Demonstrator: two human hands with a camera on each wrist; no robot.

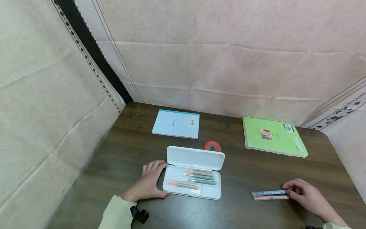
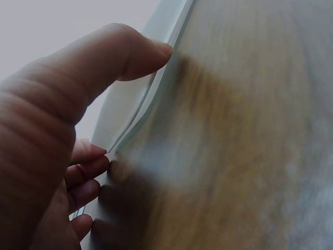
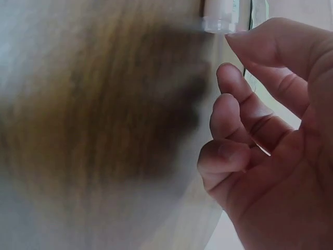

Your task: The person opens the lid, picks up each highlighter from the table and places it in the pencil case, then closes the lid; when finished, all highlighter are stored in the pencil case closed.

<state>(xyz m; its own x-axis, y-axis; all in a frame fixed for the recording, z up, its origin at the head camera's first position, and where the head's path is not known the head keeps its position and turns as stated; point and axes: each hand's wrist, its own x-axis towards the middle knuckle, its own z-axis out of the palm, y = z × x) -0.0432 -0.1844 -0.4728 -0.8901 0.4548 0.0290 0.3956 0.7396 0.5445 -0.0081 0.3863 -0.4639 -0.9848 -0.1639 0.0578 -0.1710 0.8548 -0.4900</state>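
My left hand point(image 1: 151, 181) holds the left side of an opened white pencil case point(image 1: 211, 191), thumb at the front corner and fingers at the back by the hinge. In the left wrist view the thumb presses the rim of the case point(image 2: 148, 99). Several slim pens point(image 1: 200, 176) lie inside, with orange and green parts. Over to the right, my right hand point(image 1: 306, 194) pinches the near ends of two pens, a blue one point(image 1: 270, 192) and a pinkish one point(image 1: 271, 197), lying side by side. A clear pen end point(image 3: 221, 23) shows at the thumb tip.
Behind the case lies a red tape roll point(image 1: 212, 146), partly hidden by the lid. A pale blue notebook point(image 1: 177, 124) lies at the back left, a green book point(image 1: 274, 136) at the back right. Patterned cloth point(image 1: 214, 63) hangs behind the wooden table point(image 1: 237, 171).
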